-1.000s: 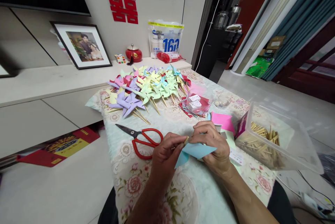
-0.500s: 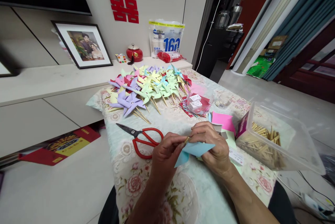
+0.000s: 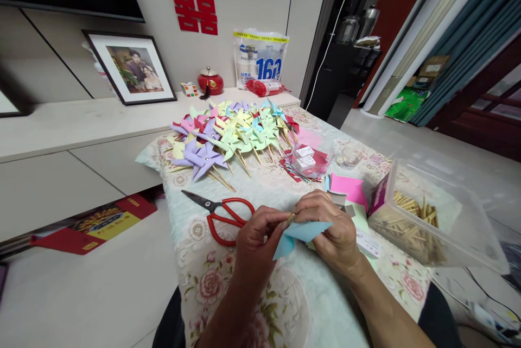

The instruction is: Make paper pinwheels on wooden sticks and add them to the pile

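Observation:
A light-blue paper pinwheel (image 3: 307,231) is held low over the table between my two hands. My left hand (image 3: 260,236) is closed, thumb and fingertips pinching the end of a thin wooden stick (image 3: 290,218) at the paper's edge. Around the pinwheel's far side curl the fingers of my right hand (image 3: 329,228), which hide its middle and most of the stick. Red-handled scissors (image 3: 220,212) lie just left of my left hand, blades pointing away to the left. Beyond them rests a pile of finished paper pinwheels (image 3: 240,131) in several colours.
To the right stands a clear plastic bin (image 3: 431,228) of wooden sticks. Pink paper (image 3: 348,187) and a small white box (image 3: 368,244) lie by my right hand. Farther back are a plastic bag with small boxes (image 3: 309,160) and a clear dish (image 3: 349,158). A white cabinet (image 3: 93,125) borders the table.
The view has shifted very slightly. Both hands keep the same hold on the pinwheel and stick, with hardly any visible movement.

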